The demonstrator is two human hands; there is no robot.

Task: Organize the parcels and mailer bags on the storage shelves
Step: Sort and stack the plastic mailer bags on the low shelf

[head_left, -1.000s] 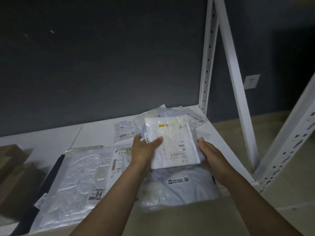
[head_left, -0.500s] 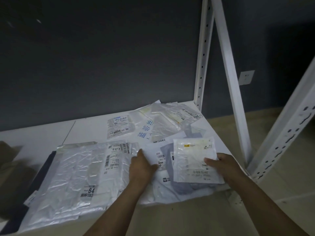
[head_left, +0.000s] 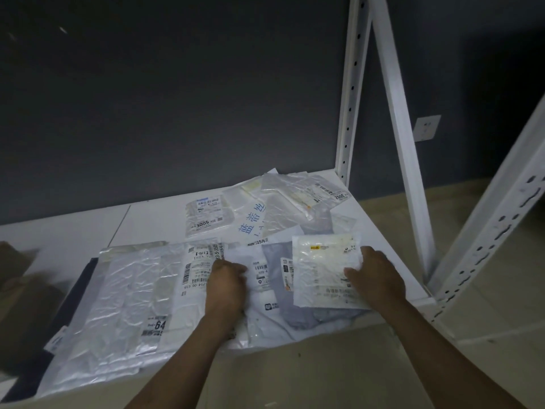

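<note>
— Nearest, what changed?
— The left hand point(head_left: 225, 286) let go of the small white mailer point(head_left: 324, 270). It is curled just left of the grip, and whether it holds anything is unclear.
— And the mailer?
— It has been lowered flat onto the grey bag point(head_left: 295, 314), and the right hand point(head_left: 374, 278) pinches its edge. Beyond the grip, clear bags point(head_left: 295, 199) likely await sorting.

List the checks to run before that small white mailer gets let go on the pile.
1. Grip of the right hand on the small white mailer: ok, thumb on top.
2. Mailer positioned over the grey bag: ok.
3. Whether the left hand holds or only presses the pile: cannot tell.
4. Pile inside the front edge of the shelf: cannot tell, bags cover it.
5. Label of the 3005 packet face up: ok.
</note>
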